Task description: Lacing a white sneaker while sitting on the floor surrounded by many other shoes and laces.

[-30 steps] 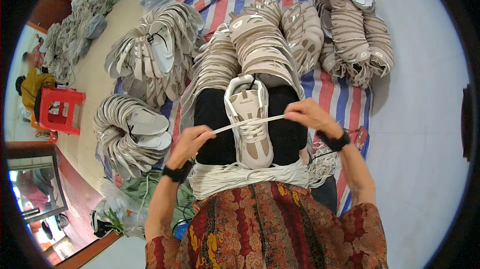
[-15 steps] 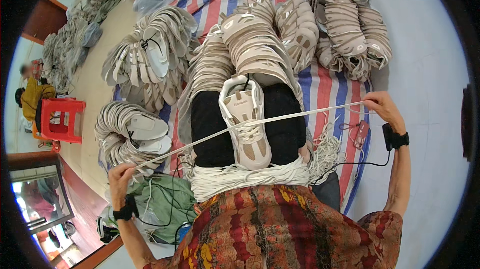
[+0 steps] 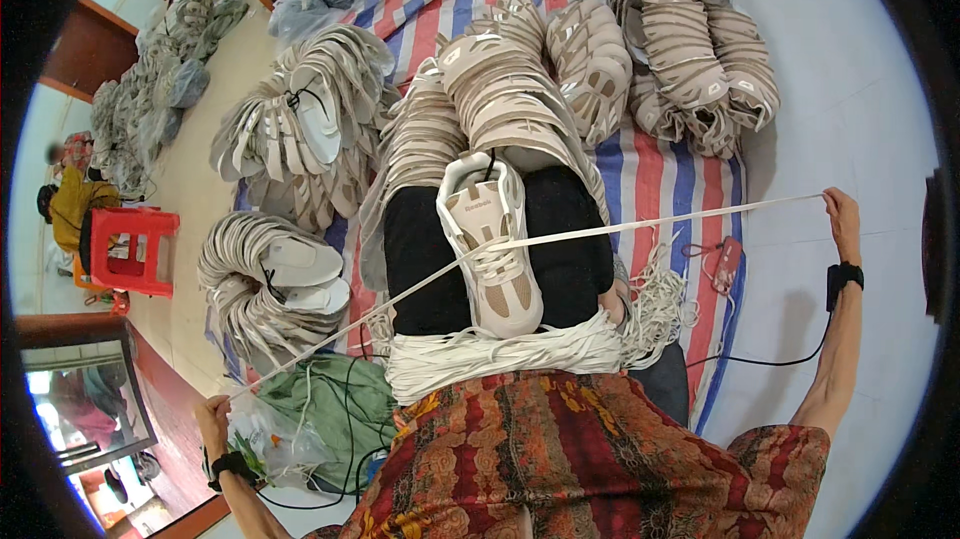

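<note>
A beige and white sneaker [image 3: 488,219] rests between my black-clad thighs, its toe toward me and a black cord at its opening. A long pale shoelace [image 3: 660,224] stretches taut to both sides from the shoe's lacing area, where it bends. Out at the lower left, my left hand [image 3: 212,421] is closed on one end of it. My right hand [image 3: 843,216], far out to the right, pinches the other end. How the lace passes through the eyelets is too small to make out. A thick bundle of white laces [image 3: 500,351] lies across my lap.
Beyond my knees, rows of nested shoe uppers [image 3: 520,104] cover a striped sheet [image 3: 640,169]. More bundled uppers [image 3: 265,279] lie at left. Loose laces [image 3: 655,314] heap beside my right thigh, near a red object [image 3: 728,264]. A red stool [image 3: 130,249] and another person [image 3: 75,214] are farther left.
Both my hands have moved farther apart, the left one outward and down, the right one outward. The lace between them spans wider and now bends more at the shoe.
</note>
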The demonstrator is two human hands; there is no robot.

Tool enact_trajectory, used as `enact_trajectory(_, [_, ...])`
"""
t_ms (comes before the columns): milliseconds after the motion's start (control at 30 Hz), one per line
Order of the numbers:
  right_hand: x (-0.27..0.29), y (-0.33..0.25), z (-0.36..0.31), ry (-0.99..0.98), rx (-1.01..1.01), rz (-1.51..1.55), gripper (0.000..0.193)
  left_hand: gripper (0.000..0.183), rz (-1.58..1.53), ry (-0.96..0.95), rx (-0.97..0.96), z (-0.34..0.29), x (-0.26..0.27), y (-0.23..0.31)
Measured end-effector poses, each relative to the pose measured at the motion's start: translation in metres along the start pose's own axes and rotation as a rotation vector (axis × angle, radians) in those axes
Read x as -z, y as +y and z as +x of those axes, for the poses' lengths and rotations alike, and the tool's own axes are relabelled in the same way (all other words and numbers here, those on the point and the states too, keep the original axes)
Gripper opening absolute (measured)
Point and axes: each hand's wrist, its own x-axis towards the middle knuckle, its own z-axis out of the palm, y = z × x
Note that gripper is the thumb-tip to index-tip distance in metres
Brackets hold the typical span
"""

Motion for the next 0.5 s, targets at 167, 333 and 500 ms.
enact_trajectory(167, [-0.019,0.023,-0.036,0.428,0.11,-0.213,0.022,0.012,0.309,0.272,-0.302,-0.005,-0.005,-0.038])
enact_trajectory(333, [-0.09,-0.012,-0.101,0.655,-0.362,0.227,0.029,0.014,0.485,0.545,-0.247,-0.026,-0.028,-0.009])
enact_trajectory(500, [-0.143,-0.098,-0.126,0.55,-0.485,1.224,0.029,0.021,0.262,0.413,-0.049,0.0,-0.038,-0.046])
